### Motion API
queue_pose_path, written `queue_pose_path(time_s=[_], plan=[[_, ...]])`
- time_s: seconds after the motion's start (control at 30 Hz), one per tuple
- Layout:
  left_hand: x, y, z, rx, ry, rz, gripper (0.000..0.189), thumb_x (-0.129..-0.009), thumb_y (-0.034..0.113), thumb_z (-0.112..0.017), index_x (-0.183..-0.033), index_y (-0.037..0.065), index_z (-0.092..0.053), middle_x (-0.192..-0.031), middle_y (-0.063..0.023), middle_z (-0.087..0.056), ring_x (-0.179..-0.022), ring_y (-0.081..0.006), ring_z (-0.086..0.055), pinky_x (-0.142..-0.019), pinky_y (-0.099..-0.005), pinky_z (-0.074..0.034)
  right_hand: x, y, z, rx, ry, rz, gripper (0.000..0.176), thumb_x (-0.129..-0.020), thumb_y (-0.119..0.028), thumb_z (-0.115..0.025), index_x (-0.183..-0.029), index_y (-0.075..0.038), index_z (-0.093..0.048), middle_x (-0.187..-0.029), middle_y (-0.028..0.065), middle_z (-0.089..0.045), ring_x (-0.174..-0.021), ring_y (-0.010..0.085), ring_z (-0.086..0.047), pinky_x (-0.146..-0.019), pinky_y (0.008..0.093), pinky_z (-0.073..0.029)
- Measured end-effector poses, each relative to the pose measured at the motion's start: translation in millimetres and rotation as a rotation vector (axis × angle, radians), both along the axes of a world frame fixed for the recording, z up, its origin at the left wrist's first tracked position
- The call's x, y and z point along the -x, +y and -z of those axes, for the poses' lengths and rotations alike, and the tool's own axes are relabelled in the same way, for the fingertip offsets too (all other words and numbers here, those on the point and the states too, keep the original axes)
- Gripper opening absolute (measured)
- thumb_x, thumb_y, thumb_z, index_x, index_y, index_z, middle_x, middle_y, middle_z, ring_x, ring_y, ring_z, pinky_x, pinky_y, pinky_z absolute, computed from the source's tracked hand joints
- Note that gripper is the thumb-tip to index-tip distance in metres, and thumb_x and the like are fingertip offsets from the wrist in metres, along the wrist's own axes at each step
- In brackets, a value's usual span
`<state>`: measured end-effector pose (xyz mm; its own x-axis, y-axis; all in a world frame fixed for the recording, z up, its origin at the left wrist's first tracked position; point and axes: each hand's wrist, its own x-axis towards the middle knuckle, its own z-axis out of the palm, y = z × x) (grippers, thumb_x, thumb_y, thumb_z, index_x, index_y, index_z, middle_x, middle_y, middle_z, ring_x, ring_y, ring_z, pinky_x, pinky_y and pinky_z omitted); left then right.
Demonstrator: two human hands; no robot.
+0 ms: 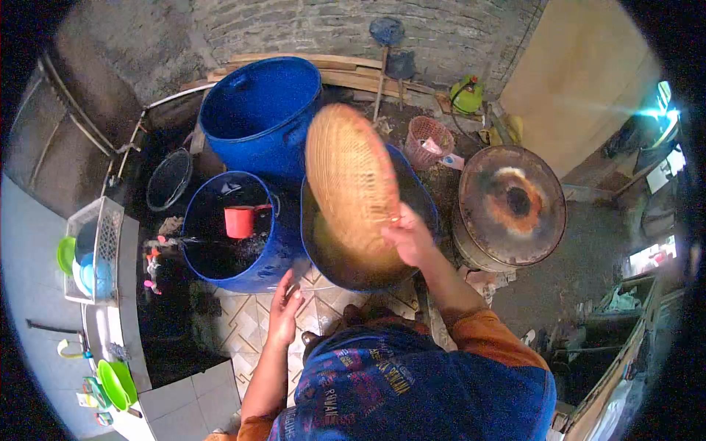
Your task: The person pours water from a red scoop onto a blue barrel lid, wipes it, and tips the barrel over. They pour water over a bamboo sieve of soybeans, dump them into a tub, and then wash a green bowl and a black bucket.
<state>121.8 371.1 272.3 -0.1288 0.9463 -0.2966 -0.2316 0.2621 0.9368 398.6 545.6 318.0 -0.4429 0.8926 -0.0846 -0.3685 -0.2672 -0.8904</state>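
A round woven bamboo basket (349, 173) is tilted on edge, gripped at its lower right rim by my right hand (409, 237). Below it stands a wide blue tub (312, 253) with murky yellowish liquid inside. My left hand (285, 312) is raised near the tub's lower left side, fingers apart and holding nothing. Beside that hand is a blue drum (254, 275) of dark water, where a red dipper (240, 221) sits inside. The basket hides part of the tub's far side.
Behind stands a larger blue drum (257, 140). A rusty round metal lid (511, 206) tops a drum at right. A pink basket (428, 143) and green sprayer tank (468, 95) are farther back. Left, a counter holds a dish rack (110, 253) and green bowls (116, 384).
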Motion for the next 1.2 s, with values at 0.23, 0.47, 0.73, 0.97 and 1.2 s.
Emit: queue_pose_path(time_s=[0.23,0.47,0.73,0.97,1.2], plan=[[22,-23,17,0.162,-0.011,-0.125,0.063,-0.092,0.04,-0.058,-0.145,0.013,-0.036,-0.147,-0.0094,-0.037,-0.132,-0.0305,-0.039,-0.102,-0.0475,-0.038,-45,33,25,-0.032,0.386,0.282,0.057,-0.082,-0.001,-0.061,-0.135,-0.008,-0.041,-0.131,0.0094,-0.055,-0.122,0.0253,-0.051,-0.105,0.0447,-0.037],[28,-35,24,0.217,-0.043,-0.179,0.062,-0.091,0.035,-0.06,-0.145,0.013,-0.038,-0.146,-0.0133,-0.039,-0.132,-0.0276,-0.04,-0.101,-0.0428,-0.039,-107,51,158,0.06,0.269,0.375,0.047,-0.081,0.004,-0.06,-0.124,-0.007,-0.047,-0.101,0.0026,-0.056,-0.086,0.0168,-0.058,-0.072,0.0317,-0.053],[25,-31,20,0.246,-0.176,-0.178,0.071,-0.091,0.054,-0.054,-0.144,0.011,-0.036,-0.144,-0.0168,-0.04,-0.129,-0.0338,-0.042,-0.1,-0.0486,-0.039,-23,-5,76,-0.257,-0.598,-0.097,0.024,-0.089,-0.005,-0.055,-0.113,-0.004,-0.054,-0.094,0.0049,-0.056,-0.086,0.0109,-0.054,-0.083,0.0312,-0.047],[42,-32,-10,0.008,-0.817,-0.235,0.104,-0.075,0.086,-0.038,-0.148,0.013,-0.028,-0.149,-0.0135,-0.034,-0.12,-0.0368,-0.051,-0.094,-0.0549,-0.046,9,-60,-26,-1.132,-0.752,-0.548,0.025,-0.087,-0.009,-0.054,-0.112,-0.008,-0.061,-0.101,0.0103,-0.063,-0.099,0.0233,-0.062,-0.1,0.0442,-0.041],[62,-82,-14,-0.096,-0.769,-0.599,0.071,-0.08,0.052,-0.059,-0.136,0.011,-0.047,-0.135,-0.0133,-0.051,-0.119,-0.0367,-0.051,-0.098,-0.0547,-0.042,39,-65,-67,-1.534,-0.792,-0.823,0.027,-0.083,-0.018,-0.053,-0.107,-0.017,-0.064,-0.103,0.0018,-0.064,-0.108,0.0185,-0.059,-0.109,0.0529,-0.029]])
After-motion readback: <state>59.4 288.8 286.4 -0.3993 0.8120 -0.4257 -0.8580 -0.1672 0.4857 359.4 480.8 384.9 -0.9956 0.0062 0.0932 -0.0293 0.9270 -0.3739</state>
